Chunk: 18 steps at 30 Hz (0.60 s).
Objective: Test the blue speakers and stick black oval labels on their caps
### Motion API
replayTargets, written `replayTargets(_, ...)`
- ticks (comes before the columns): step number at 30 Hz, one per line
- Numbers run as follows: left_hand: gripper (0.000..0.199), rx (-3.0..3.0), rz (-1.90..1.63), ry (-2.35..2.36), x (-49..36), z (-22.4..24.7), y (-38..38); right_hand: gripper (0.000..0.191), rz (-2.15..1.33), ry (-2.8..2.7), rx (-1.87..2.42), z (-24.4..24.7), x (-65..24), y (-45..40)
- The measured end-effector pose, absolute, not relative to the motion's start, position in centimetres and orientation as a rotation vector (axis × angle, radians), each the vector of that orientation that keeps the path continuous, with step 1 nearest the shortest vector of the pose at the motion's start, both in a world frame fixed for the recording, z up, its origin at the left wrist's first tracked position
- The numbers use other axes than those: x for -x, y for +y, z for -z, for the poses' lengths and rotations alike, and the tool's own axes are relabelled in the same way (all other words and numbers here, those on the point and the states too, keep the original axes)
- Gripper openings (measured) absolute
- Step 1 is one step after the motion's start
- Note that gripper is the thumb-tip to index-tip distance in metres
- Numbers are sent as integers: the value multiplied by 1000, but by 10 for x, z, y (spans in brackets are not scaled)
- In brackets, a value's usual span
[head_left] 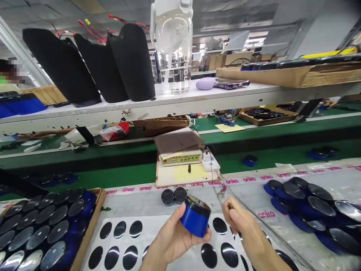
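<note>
My left hand [177, 237] grips a short round blue case with a black top [197, 216], tilted over the bench. Just to its right is my right hand [245, 229], its fingers curled together; what they hold, if anything, I cannot make out. Beneath both hands lies a white sheet [113, 241] with rows of black round discs [130, 257] that look like stickers. Two small dark round pieces [174, 195] stand side by side behind the sheet. A thin cable [262, 222] runs past my right hand from the white power strip.
A cardboard tray [96, 222] of blue-black cases stands left, and a pile of similar cases [318, 210] lies right. Ahead is a control box [180, 159] on a board. Overhead, a white shelf [169, 101] carries black shells [129, 64] and a clear jug [176, 49].
</note>
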<state>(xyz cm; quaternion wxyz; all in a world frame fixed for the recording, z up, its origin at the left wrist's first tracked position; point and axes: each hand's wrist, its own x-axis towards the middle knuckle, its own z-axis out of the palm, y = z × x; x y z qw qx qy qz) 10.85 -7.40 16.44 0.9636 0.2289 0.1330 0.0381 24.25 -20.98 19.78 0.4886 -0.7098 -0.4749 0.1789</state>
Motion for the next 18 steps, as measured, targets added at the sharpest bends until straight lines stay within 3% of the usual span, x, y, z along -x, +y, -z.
replayTargets(3, 41, -574, -256, 269, -101, -167, -78, 32, -433, -1386, 1722, -207, -235, -212)
replayTargets(7, 50, -738, -319, 341, -100, -169, -86, 26, -263, -1601, 1725, -210, -225, -211)
replayTargets(12, 47, -1008, -436, 464, -99, -177, -91, 25, -33, -1702, 1793, -213, -225, -212)
replayTargets(18, 63, -1493, -653, 617, -94, -181, -97, 30, 353, -1731, 1879, -213, -225, -211)
